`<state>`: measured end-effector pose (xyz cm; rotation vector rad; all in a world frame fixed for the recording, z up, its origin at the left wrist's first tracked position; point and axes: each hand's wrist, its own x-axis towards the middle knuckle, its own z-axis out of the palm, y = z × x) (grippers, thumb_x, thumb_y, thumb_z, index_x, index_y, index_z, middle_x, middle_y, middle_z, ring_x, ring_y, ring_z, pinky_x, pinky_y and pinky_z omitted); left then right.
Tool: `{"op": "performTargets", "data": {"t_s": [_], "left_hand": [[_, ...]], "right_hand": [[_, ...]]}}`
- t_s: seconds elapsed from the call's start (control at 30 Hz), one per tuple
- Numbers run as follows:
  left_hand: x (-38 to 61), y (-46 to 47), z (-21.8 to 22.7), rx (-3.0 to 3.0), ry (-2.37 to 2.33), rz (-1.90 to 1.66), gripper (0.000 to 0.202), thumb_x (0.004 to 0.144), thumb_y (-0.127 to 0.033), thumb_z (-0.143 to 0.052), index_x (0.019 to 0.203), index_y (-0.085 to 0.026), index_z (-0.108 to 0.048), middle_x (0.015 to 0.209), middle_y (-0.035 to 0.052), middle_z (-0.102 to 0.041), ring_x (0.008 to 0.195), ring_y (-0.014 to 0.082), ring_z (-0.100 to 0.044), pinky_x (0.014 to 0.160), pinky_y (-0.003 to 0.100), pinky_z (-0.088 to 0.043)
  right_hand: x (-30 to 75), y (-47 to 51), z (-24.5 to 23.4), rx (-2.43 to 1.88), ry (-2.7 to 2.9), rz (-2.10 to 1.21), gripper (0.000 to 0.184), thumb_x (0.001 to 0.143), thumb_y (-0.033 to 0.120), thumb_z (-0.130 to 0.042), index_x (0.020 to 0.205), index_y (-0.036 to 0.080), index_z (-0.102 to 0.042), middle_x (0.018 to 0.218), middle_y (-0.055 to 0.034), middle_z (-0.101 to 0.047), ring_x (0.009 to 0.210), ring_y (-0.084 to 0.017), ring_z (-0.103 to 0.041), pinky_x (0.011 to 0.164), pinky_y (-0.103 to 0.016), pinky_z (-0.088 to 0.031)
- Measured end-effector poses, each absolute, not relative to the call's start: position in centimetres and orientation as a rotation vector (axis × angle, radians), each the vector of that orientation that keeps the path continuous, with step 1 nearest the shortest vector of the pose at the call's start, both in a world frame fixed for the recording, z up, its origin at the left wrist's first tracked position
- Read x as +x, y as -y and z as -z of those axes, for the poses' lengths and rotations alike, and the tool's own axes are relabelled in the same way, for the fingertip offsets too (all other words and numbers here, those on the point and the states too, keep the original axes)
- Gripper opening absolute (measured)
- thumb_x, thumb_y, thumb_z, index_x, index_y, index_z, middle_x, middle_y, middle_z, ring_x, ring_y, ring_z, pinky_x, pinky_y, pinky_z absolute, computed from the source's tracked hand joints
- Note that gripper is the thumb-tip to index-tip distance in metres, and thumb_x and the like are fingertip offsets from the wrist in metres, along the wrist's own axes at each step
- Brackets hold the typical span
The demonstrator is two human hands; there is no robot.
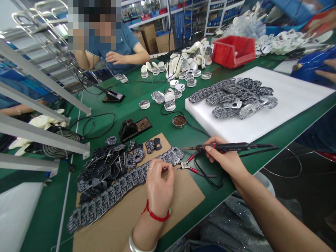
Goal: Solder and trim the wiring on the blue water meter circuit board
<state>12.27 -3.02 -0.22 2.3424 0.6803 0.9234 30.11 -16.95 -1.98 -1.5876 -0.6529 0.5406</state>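
Observation:
My right hand [225,158] is closed around a black soldering iron [236,147], whose tip points left toward a row of small dark circuit boards [126,182] lying on a brown cardboard sheet [168,210]. My left hand [159,185], with a red string at the wrist, rests on that row with fingers pinched together, seemingly on a thin wire near the boards. Red-handled cutters [190,167] lie between my hands.
A heap of loose boards [105,164] lies left of the row. A white foam sheet [288,101] carries more boards [236,96]. A tin [179,121], an iron stand [132,128], white housings [181,68] and a red bin [233,50] sit farther back. Another person [115,57] works opposite.

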Motion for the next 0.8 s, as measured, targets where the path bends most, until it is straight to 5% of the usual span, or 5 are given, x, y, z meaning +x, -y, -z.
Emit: {"op": "performTargets", "data": {"t_s": [0.8], "left_hand": [[12.36, 3.01, 0.35, 2.37, -0.654, -0.886, 0.016, 0.081, -0.007, -0.054, 0.073, -0.02, -0.049, 0.077, 0.0001, -0.052, 0.075, 0.0153, -0.05, 0.067, 0.029, -0.041]], "right_hand": [[30.16, 17.04, 2.15, -1.605, 0.678, -0.546, 0.015, 0.088, 0.035, -0.059, 0.091, 0.021, -0.054, 0.06, 0.0047, -0.058, 0.048, -0.011, -0.053, 0.047, -0.022, -0.04]]}}
